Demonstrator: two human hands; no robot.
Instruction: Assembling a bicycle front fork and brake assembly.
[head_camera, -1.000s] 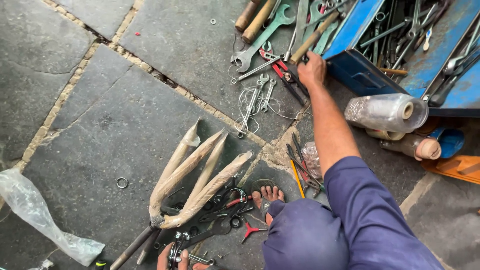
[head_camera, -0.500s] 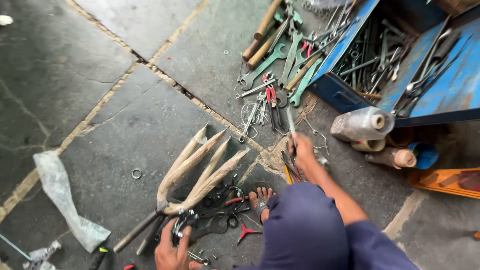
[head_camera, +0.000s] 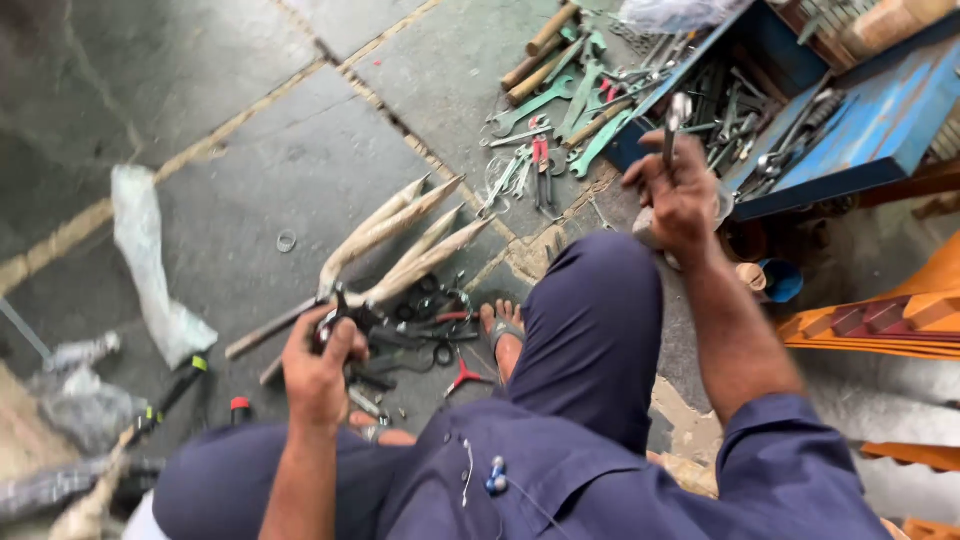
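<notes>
Overhead, the right hand (head_camera: 682, 195) is raised with the forearm angled up, fingers closed around a slim metal tool (head_camera: 675, 125) above the blue toolbox (head_camera: 870, 130); the left hand (head_camera: 320, 375) reaches down, gripping a dark part (head_camera: 345, 320) at the base of the pale metal tubes (head_camera: 400, 245) on the stone floor (head_camera: 250, 120)

A slim metal tool (head_camera: 676, 125), shiny and grey, stands nearly upright, its lower end hidden in a closed fist, just in front of the blue toolbox (head_camera: 880, 130). A dark metal part (head_camera: 345, 322) sits low on the stone floor, well apart from the toolbox, joined to pale, dusty tapering tubes (head_camera: 400, 245).
</notes>
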